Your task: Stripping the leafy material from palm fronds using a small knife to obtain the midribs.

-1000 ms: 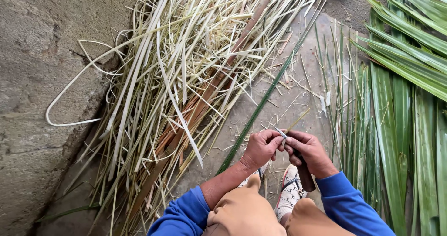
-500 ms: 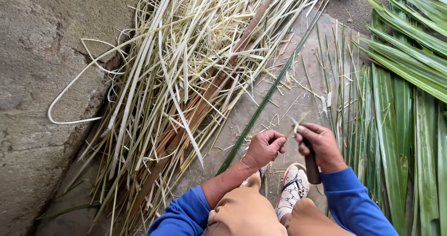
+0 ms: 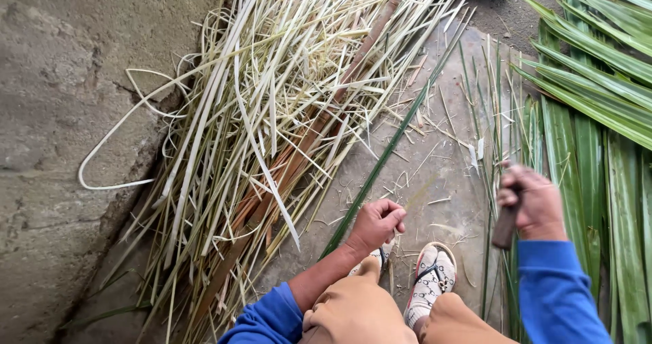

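while the left hand (image 3: 375, 226) pinched the long green leaf strip (image 3: 390, 148) taut, the right hand (image 3: 534, 200), fisted on a brown-handled knife (image 3: 506, 227), needed a shallow, steady stroke.

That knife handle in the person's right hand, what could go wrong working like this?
The right hand grips a dark knife handle; the blade is hard to make out, so a careless swing near the knees or the sandalled foot could cut. The left hand pinches a long green leaf strip, whose edge might slice the fingers if pulled fast. Loose pale strips piled on the concrete floor could snag a foot when standing up.
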